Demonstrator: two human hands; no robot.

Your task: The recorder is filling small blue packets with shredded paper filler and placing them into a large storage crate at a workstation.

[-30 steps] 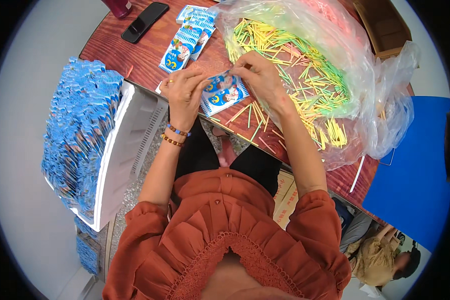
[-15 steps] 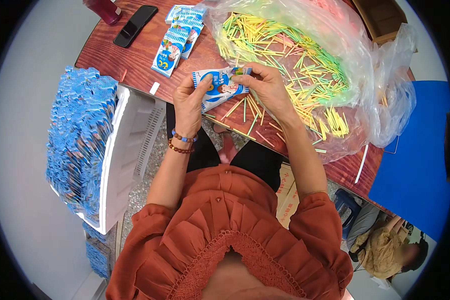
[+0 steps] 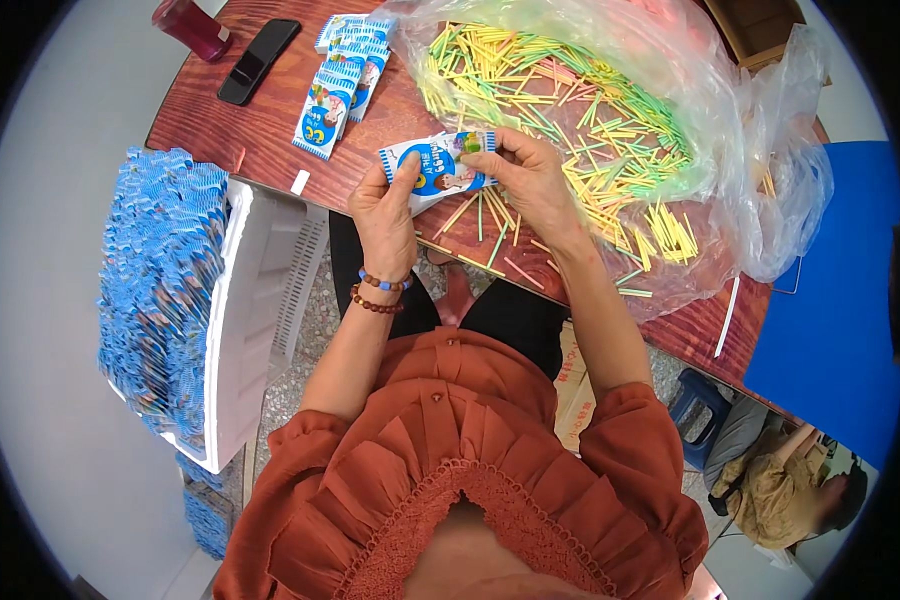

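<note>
Between both hands, over the table's near edge, is a small blue-and-white printed packet [image 3: 432,172]. My left hand [image 3: 383,222] pinches its left end, thumb on top, with two beaded bracelets on that wrist. My right hand [image 3: 532,190] grips the packet's right end between thumb and fingers. Beyond the left hand, a small overlapping pile of similar packets [image 3: 327,105] lies on the table. Thin yellow, green and pink sticks [image 3: 600,150] lie heaped on a clear plastic bag [image 3: 715,180] to the right, and some loose ones lie just under the held packet.
A white crate [image 3: 255,270] packed with upright blue packets [image 3: 165,270] stands at the left. A black phone [image 3: 259,62] and a red-filled container [image 3: 192,28] lie far left on the wooden table [image 3: 195,110]. A blue board [image 3: 825,300], a stool [image 3: 702,410] and another person [image 3: 785,490] are at the right.
The held packet has turned slightly and its lower corner no longer hangs as far down. Both hands keep their grip on it. The whole view has shifted a little.
</note>
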